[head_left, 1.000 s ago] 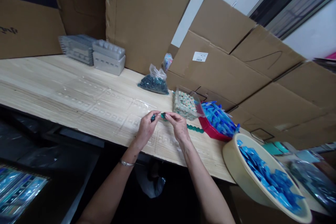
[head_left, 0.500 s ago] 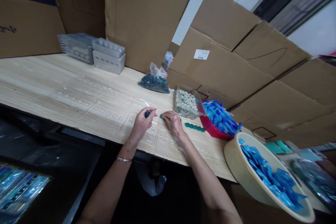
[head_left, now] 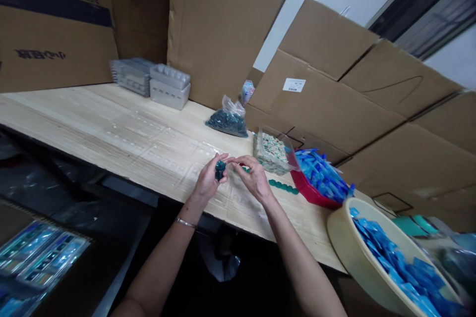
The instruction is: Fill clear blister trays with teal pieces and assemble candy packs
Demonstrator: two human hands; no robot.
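My left hand (head_left: 207, 180) is curled around a small clump of glossy dark teal pieces (head_left: 220, 170), held above the table. Close against its fingertips is my right hand (head_left: 256, 179), thumb and finger pinched together. Whatever lies in that pinch is too small to make out. Just behind the right hand, a bit of green shows on the table, partly hidden. Farther right, a row of round green pieces (head_left: 283, 186) lies flat on the wood. Clear moulded plastic trays (head_left: 169, 162) spread over the table beneath and left of my hands.
A bag of dark teal pieces (head_left: 227, 123) stands at the back. Right of it are a clear box of small printed pieces (head_left: 273, 151), a red bin (head_left: 314, 195) of blue packets and a cream basin (head_left: 340, 228). Stacked plastic trays (head_left: 169, 94) sit back left, before cardboard.
My right hand set a green piece down near the table, then came back up to the left fingertips. My left hand turned, showing more of the teal clump. The view shifted slightly.
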